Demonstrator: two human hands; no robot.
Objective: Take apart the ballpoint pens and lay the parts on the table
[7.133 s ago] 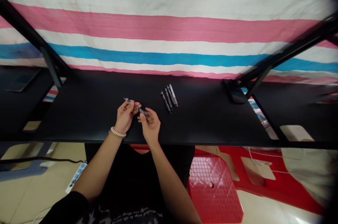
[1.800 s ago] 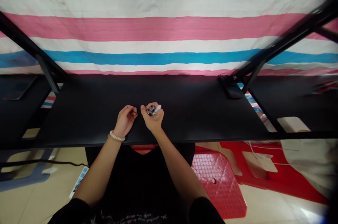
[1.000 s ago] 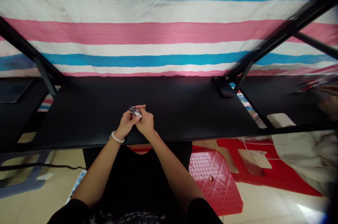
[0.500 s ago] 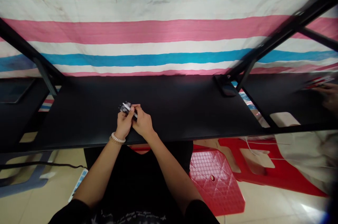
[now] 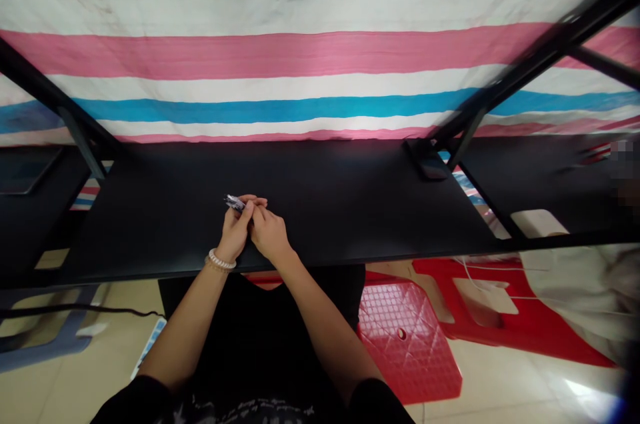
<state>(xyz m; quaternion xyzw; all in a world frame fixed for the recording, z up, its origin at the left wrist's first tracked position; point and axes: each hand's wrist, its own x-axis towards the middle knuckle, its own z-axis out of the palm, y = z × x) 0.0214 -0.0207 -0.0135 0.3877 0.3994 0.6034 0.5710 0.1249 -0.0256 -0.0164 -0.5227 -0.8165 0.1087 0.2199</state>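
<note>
There go the left hand (image 5: 233, 232) and right hand (image 5: 269, 236), together near the surface's (image 5: 380, 211) front edge, fingers (image 5: 255, 200) clamped on a small pen (image 5: 234, 203), its end poking out leftward.

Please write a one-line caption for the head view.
The left hand and right hand clasp a pen at a black desk.

We can make out only the tip of a slim silver-and-black pen-like object (image 5: 234, 203); the left hand (image 5: 234, 232) and right hand (image 5: 269, 235) hide the rest, and it is too small to identify. At the far right edge, a pixelated patch (image 5: 625, 174) obscures what lies there. Beside it, a blurred red-and-white item (image 5: 597, 155) on a black tabletop (image 5: 520, 177) cannot be named. A red plastic stool (image 5: 407, 337) disappears under the near edge of a black table (image 5: 350, 171).
</note>
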